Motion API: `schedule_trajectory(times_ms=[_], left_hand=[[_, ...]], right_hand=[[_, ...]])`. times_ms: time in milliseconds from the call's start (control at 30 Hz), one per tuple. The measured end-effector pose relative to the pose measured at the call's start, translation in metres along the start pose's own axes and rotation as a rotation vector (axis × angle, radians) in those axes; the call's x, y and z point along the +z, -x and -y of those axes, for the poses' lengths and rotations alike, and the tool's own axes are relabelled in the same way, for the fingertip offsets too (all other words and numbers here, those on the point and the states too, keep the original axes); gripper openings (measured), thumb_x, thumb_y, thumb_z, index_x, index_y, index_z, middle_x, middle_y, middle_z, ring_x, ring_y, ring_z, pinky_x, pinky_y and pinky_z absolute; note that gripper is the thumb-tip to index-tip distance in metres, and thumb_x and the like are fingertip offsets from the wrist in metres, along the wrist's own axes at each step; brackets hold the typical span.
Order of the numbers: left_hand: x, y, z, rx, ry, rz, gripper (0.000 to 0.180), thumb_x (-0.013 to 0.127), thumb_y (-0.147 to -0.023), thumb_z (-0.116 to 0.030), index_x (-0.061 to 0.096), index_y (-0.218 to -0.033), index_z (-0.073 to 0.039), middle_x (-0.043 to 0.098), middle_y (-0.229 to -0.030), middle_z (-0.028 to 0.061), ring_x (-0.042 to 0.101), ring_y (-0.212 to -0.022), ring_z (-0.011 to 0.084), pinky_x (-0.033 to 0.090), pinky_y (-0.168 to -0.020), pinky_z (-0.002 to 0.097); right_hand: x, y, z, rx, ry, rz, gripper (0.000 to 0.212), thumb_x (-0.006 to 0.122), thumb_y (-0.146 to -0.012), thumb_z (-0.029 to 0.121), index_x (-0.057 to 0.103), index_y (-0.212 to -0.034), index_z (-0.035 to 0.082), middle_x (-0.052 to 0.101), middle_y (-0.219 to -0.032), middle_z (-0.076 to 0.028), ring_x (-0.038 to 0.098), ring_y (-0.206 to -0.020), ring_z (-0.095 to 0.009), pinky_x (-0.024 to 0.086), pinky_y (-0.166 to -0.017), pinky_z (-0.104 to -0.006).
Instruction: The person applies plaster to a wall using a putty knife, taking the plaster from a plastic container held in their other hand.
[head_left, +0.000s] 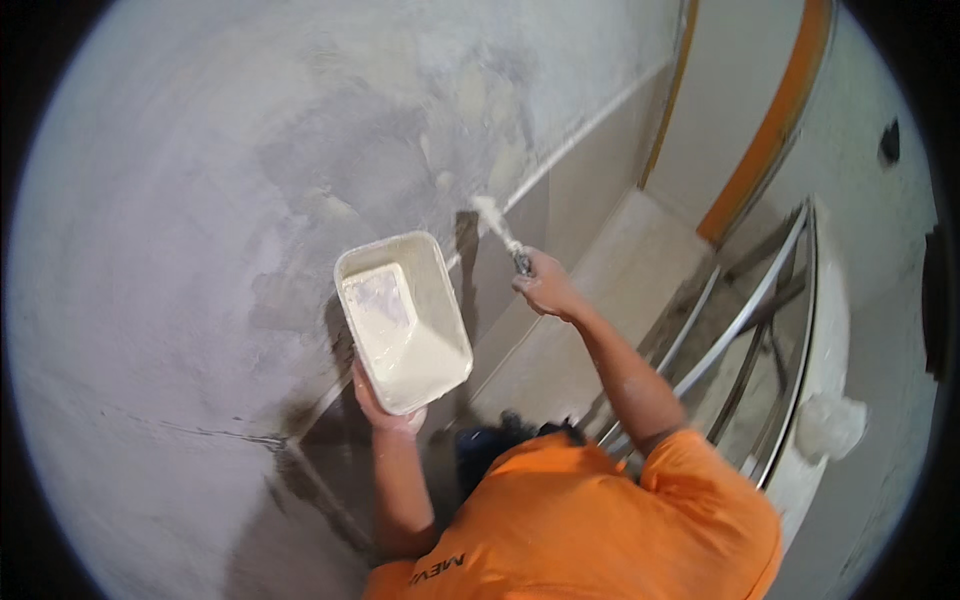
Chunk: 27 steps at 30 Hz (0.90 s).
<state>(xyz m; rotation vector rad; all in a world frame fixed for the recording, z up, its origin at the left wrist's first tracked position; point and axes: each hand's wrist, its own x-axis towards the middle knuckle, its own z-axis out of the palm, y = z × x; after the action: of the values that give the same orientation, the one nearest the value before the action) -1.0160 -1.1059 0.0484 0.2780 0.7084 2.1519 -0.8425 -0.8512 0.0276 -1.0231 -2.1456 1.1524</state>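
Observation:
My left hand point(385, 405) is closed around the near end of a white rectangular tub point(455, 340), supporting it tilted in front of the wall. White paste point(405, 345) coats the tub's inside and pools on its bottom. To the right, my right hand point(548, 285) grips the dark handle of what looks like a putty knife point(497, 222), its head thickly coated in white. That head is close to the wall, by the tile edge; I cannot tell whether they touch. Grey-white patches of paste mark the wall point(370, 150).
Beige tiles point(590, 190) line the lower wall, with a pale ledge along their top. At the right, a white-framed curved panel with metal bars point(745, 310) stands near my right arm. A crumpled white bag point(830, 427) lies beyond it. An orange-edged doorway point(765, 130) is farther off.

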Motion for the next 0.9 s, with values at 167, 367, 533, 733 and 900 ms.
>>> schedule_trajectory(times_ms=[167,367,533,733,900], left_hand=[[0.010,0.002,0.006,-0.075,0.007,-0.035,0.064,0.034,-0.100,-0.059,0.045,-0.149,-0.021,0.053,-0.145,0.0040,0.053,-0.130,0.0308,0.048,-0.102,0.0555],[0.004,-0.002,0.011,-0.027,-0.017,-0.019,0.063,0.034,-0.100,-0.057,0.044,-0.149,-0.018,0.051,-0.146,0.0052,0.053,-0.131,0.0299,0.049,-0.102,0.0541],[-0.001,0.005,0.005,0.019,-0.008,0.028,0.062,0.034,-0.102,-0.054,0.044,-0.149,-0.016,0.051,-0.146,0.0059,0.054,-0.130,0.0293,0.049,-0.103,0.0511],[-0.007,-0.002,0.004,0.070,-0.047,-0.155,0.059,0.036,-0.103,-0.052,0.045,-0.148,-0.016,0.051,-0.145,0.0062,0.054,-0.129,0.0304,0.047,-0.104,0.0522],[-0.003,-0.002,0.004,0.002,0.005,-0.111,0.057,0.036,-0.103,-0.051,0.047,-0.147,-0.016,0.052,-0.145,0.0055,0.053,-0.131,0.0299,0.046,-0.106,0.0509]], right_hand=[[-0.088,-0.071,0.023,0.068,-0.291,-0.282,0.029,0.062,-0.083,0.016,0.055,-0.102,-0.005,0.062,-0.083,-0.018,0.066,-0.076,-0.025,0.053,-0.065,-0.0382],[-0.059,-0.164,0.024,-0.040,0.060,-0.446,0.033,0.061,-0.087,0.020,0.054,-0.105,-0.006,0.063,-0.078,-0.018,0.064,-0.069,-0.031,0.052,-0.060,-0.0425],[0.087,-0.061,-0.009,-0.150,0.131,-0.134,0.050,0.059,-0.085,0.020,0.044,-0.123,-0.008,0.062,-0.104,-0.037,0.059,-0.105,-0.054,0.048,-0.093,-0.0537],[-0.004,-0.008,-0.050,-0.063,0.172,-0.117,0.045,0.065,-0.078,0.021,0.054,-0.114,-0.002,0.064,-0.104,-0.029,0.058,-0.101,-0.051,0.048,-0.089,-0.0529],[-0.095,-0.066,0.015,0.036,-0.291,-0.270,0.025,0.062,-0.085,0.017,0.057,-0.100,-0.002,0.061,-0.069,-0.014,0.060,-0.053,-0.022,0.048,-0.047,-0.0385]])
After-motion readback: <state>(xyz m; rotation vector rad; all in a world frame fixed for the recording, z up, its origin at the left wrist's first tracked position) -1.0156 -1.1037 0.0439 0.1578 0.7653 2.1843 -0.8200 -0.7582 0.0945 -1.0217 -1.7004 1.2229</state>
